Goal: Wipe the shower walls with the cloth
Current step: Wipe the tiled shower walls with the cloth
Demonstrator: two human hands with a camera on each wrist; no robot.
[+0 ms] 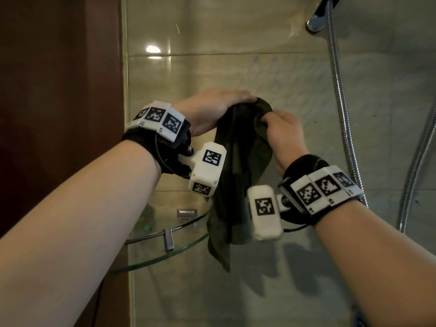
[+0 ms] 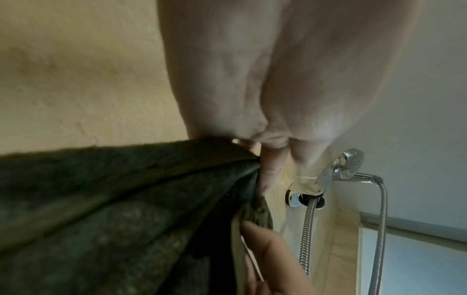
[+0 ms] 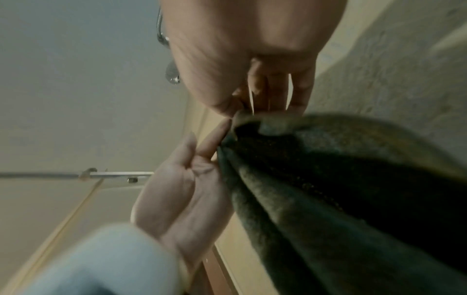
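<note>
Up against the tiled shower wall [image 1: 212, 74], the dark green cloth [image 1: 238, 161] is held at its top between the hands, draped under the flat-fingered left hand [image 1: 212, 112], pinched by the right hand [image 1: 283, 131], its length hanging below.

Upper centre we see our right hand [image 3: 252, 49], fingertips [image 3: 298, 99] pinching the dark green cloth [image 3: 353, 199], which fills the lower right. Left hand [image 3: 182, 199], palm open, touches the cloth's edge at centre. Metal rail [image 3: 50, 175] at mid-left, w/ beige wall [image 3: 391, 69] upper right.
</note>
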